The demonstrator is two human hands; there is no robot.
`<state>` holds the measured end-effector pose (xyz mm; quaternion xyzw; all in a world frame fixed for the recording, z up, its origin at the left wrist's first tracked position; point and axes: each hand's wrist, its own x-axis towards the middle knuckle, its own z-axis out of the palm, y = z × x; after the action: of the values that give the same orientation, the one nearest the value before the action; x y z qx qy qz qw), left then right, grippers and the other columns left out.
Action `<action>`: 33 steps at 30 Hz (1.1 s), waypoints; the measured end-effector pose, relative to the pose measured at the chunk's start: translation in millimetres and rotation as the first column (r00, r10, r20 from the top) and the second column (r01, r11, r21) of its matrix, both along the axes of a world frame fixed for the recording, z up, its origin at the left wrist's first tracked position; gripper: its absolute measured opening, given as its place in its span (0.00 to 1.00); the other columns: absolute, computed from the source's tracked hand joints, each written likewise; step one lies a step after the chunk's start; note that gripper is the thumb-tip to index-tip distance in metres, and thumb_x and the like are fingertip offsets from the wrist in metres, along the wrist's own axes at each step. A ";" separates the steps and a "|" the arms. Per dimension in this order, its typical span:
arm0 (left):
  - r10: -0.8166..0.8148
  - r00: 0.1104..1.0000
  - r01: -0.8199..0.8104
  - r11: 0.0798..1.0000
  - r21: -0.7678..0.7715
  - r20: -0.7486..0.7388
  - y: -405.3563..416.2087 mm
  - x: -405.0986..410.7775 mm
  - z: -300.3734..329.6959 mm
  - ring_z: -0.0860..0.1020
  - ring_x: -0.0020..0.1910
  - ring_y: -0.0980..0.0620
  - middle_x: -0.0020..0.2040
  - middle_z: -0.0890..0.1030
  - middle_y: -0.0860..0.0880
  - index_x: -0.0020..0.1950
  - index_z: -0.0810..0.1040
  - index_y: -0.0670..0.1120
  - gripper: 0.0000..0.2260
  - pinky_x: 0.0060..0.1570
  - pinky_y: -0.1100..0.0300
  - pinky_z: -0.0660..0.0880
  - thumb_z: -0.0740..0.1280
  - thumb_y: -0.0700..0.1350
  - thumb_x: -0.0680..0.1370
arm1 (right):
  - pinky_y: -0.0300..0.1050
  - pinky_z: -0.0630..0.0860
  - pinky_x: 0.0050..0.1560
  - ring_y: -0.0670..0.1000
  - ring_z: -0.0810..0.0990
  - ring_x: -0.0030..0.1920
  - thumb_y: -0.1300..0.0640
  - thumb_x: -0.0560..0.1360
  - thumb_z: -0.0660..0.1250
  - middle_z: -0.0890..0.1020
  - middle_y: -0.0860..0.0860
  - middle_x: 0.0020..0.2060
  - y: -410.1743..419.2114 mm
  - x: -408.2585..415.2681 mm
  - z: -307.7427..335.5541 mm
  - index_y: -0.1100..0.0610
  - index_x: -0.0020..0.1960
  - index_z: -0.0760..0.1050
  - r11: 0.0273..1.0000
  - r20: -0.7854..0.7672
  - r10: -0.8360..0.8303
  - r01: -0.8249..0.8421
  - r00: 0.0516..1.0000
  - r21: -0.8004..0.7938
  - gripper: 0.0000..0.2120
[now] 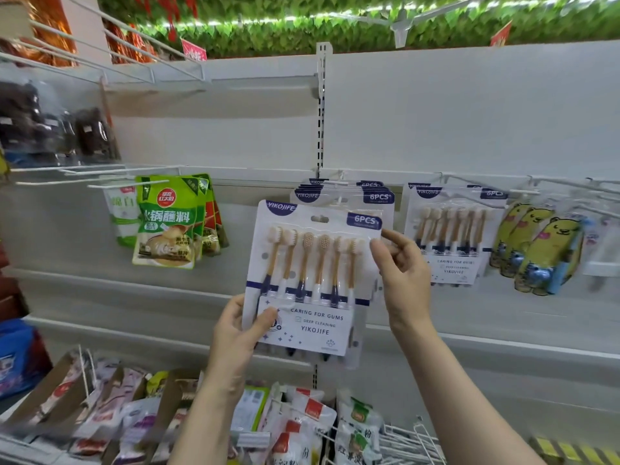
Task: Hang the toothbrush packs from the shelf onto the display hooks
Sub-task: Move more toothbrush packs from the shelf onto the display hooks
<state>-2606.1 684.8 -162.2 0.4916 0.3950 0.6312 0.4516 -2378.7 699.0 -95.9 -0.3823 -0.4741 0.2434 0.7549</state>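
White shelving behind; both hands' fingers pinch toothbrush pack (310, 276): left hand (240, 330) bottom, right hand (402, 273) edge.

The pack (312, 273) I hold covers most of the hung packs (345, 193) behind it, my left hand (240, 333) hides its lower left corner, and the bags (50, 132) at far left are blurred.
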 end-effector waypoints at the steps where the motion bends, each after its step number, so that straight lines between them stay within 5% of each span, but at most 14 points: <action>1: -0.010 1.000 0.010 1.000 0.011 0.005 1.7 3.9 1.6 0.84 0.48 0.51 0.50 0.86 0.47 0.59 0.77 0.44 0.18 0.42 0.65 0.79 0.73 0.44 0.70 | 0.39 0.78 0.50 0.44 0.80 0.43 0.57 0.76 0.73 0.82 0.48 0.42 0.6 0.7 4.0 0.50 0.58 0.78 1.000 0.018 0.002 -0.003 1.000 0.008 0.11; 6: -0.053 0.998 0.052 0.998 0.034 0.032 12.9 24.8 7.8 0.84 0.52 0.49 0.52 0.86 0.48 0.59 0.77 0.45 0.18 0.52 0.55 0.78 0.74 0.46 0.70 | 0.43 0.78 0.53 0.48 0.80 0.46 0.58 0.75 0.74 0.82 0.52 0.44 5.6 12.7 16.7 0.49 0.57 0.78 0.999 -0.019 0.015 -0.014 1.000 0.049 0.12; 10: -0.063 0.997 0.062 0.998 0.029 0.047 22.0 40.1 7.4 0.84 0.52 0.49 0.51 0.86 0.48 0.58 0.78 0.46 0.18 0.54 0.52 0.78 0.74 0.48 0.69 | 0.38 0.77 0.51 0.45 0.80 0.45 0.58 0.76 0.74 0.83 0.50 0.44 11.8 24.4 22.8 0.49 0.58 0.78 0.998 -0.012 0.010 -0.010 1.000 0.055 0.12; 27: -0.013 0.999 0.013 1.000 -0.004 -0.048 75.6 57.4 -10.7 0.84 0.52 0.53 0.52 0.85 0.50 0.58 0.77 0.48 0.12 0.47 0.61 0.78 0.73 0.45 0.76 | 0.40 0.80 0.51 0.47 0.83 0.48 0.56 0.76 0.73 0.85 0.52 0.47 43.4 45.3 23.3 0.49 0.59 0.76 1.000 0.215 -0.014 0.019 0.976 -0.024 0.13; 33: -0.064 0.996 0.063 0.998 -0.024 -0.066 80.1 54.7 -12.0 0.84 0.51 0.54 0.52 0.85 0.51 0.57 0.77 0.48 0.12 0.50 0.58 0.78 0.73 0.46 0.76 | 0.38 0.79 0.48 0.38 0.81 0.43 0.56 0.77 0.72 0.84 0.49 0.45 37.5 42.7 26.8 0.51 0.61 0.74 0.995 0.261 -0.058 0.076 0.964 -0.061 0.15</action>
<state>-2551.5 764.9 -174.3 0.5197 0.4009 0.5955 0.4633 -2336.0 736.5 -69.1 -0.4530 -0.5464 0.1824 0.6805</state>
